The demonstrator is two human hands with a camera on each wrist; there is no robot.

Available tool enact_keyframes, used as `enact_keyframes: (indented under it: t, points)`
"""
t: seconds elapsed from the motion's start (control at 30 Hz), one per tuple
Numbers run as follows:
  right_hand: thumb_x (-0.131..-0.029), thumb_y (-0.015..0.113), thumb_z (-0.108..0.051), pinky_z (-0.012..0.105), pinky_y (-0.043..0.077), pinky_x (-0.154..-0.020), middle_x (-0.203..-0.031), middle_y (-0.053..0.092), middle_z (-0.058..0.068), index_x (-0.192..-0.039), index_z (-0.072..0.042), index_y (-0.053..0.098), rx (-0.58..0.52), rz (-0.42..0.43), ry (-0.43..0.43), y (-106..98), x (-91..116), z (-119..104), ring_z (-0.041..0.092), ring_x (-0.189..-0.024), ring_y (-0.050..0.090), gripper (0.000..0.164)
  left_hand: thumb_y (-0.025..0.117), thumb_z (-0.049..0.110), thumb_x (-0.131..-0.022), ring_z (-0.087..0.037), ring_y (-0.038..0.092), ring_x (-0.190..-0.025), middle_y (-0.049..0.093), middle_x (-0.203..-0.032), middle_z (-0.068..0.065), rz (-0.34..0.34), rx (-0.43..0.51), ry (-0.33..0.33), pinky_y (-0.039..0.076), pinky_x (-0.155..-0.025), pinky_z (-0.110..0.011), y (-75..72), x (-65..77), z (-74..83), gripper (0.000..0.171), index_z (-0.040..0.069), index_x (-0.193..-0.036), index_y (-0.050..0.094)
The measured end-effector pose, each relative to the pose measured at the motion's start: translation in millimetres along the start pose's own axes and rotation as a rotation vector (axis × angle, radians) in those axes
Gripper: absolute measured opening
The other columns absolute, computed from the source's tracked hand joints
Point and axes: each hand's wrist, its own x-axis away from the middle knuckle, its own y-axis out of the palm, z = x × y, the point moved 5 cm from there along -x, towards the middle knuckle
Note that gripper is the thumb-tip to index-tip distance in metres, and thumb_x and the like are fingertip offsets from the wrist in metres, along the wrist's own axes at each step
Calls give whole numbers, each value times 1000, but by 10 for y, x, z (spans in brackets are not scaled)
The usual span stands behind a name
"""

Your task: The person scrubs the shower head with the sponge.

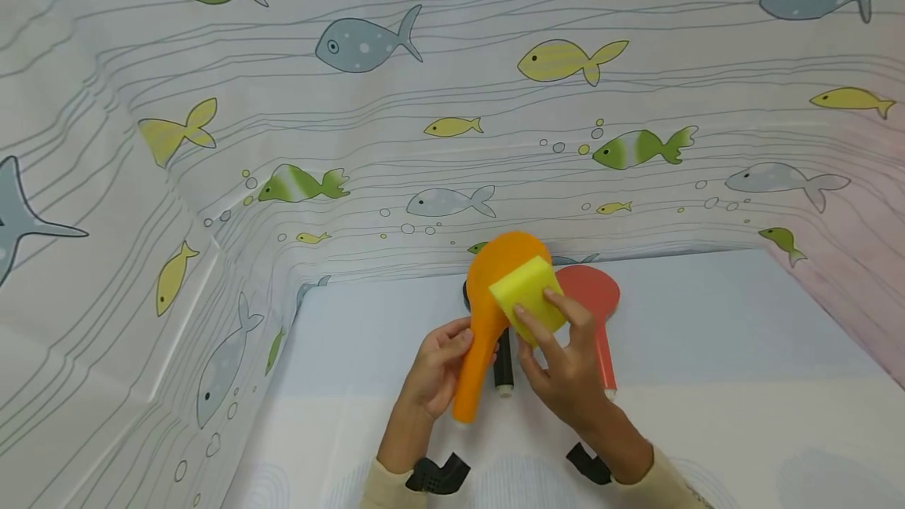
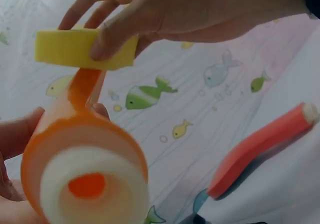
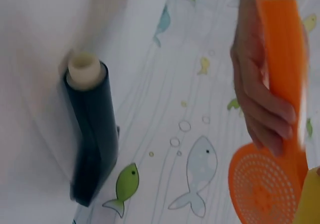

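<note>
My left hand (image 1: 433, 371) grips an orange skimmer (image 1: 500, 267) by its handle, the round head pointing up and away. Small holes show across the orange head (image 3: 260, 184) in the right wrist view. With thumb and fingertips my right hand (image 1: 576, 371) pinches a yellow sponge (image 1: 522, 283) in front of the skimmer, over the right part of its head and neck. In the left wrist view the sponge (image 2: 65, 49) lies across the neck; I cannot tell how firmly it touches. The handle's hollow, pale-lined end (image 2: 95, 184) faces that camera.
Behind the hands lies a red utensil (image 1: 592, 289) with a round head and a pale handle tip. Left of it is a dark-handled utensil (image 1: 503, 364), mostly hidden by the skimmer. A fish-print sheet (image 1: 368, 140) rises at the back and sides of the light table (image 1: 707, 336).
</note>
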Motion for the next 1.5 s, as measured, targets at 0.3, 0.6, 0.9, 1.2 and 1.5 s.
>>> enact_keyframes:
  t: [0.3,0.6,0.9,1.2,1.5]
  points:
    - [-94,49,-17,29,34,-110,-127,41,26,-119,-14,62,-195,-145,-112,141,61,-244,39,-116,43,29,37,6,-98,-18,61,-102,60,-119,-8,-46,34,35,50,-94,-32,35,38,35,34,-4,-129,47]
    - [-95,50,-20,33,38,-107,-127,46,23,-119,-18,63,-203,-213,-230,140,92,-292,40,-117,44,28,35,-1,-94,-18,60,-99,62,-114,-6,-110,29,81,51,-90,-31,77,63,112,35,-3,-124,52]
    - [-93,54,-16,33,40,-105,-115,50,23,-104,-15,64,-11,45,-236,-34,-63,-48,45,-106,46,15,27,2,-99,-19,61,-103,61,-117,-10,-200,64,30,49,-95,-33,132,39,9,35,-7,-129,43]
    - [-90,57,-19,21,39,-103,-121,39,35,-106,4,58,-216,129,50,-204,-174,262,45,-113,40,28,30,3,-100,-21,63,-104,62,-117,-11,-242,70,20,50,-93,-35,141,38,-17,34,-8,-131,40]
    - [-90,54,-20,22,36,-102,-121,42,27,-108,-8,63,-135,39,-40,-41,-53,-27,39,-111,40,23,31,5,-101,-20,61,-107,60,-121,-11,-209,52,28,48,-96,-35,158,34,-21,35,-8,-133,39]
